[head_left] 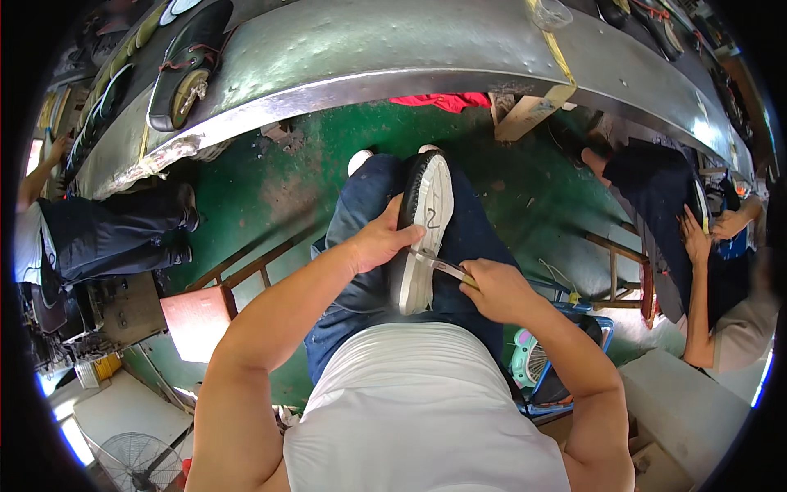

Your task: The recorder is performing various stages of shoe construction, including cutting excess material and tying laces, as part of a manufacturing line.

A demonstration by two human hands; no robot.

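We identify a round clear container [551, 14] on the metal desk [361, 49], well beyond the right grip [498, 291] and slightly to its right; we cannot tell its contents. Nearer than the right grip and to its right, we find a blue-edged crate or seat [608, 330], type not certain, with a dark item [580, 348] within its edges. A mint-green fan [531, 358] is just nearer than the same grip. Lower right of that grip, we locate a cardboard box [656, 466], partly cut off by the rim of view; its contents are too dim to tell.

The shoe [432, 209] is over the lap, in the left grip [383, 239], its length extending both beyond and nearer than that grip. We observe the sole facing up, pale white with a dark handwritten mark, and a black upper along its left side with a ridged edge. The toe points away from the body.

State of each grip: the left is grasping the shoe, thumb on the sole and fingers partly hidden behind the upper. The right is clenched around the yellowish handle of a metal hand tool [438, 265], whose head meets the sole beside the left thumb.
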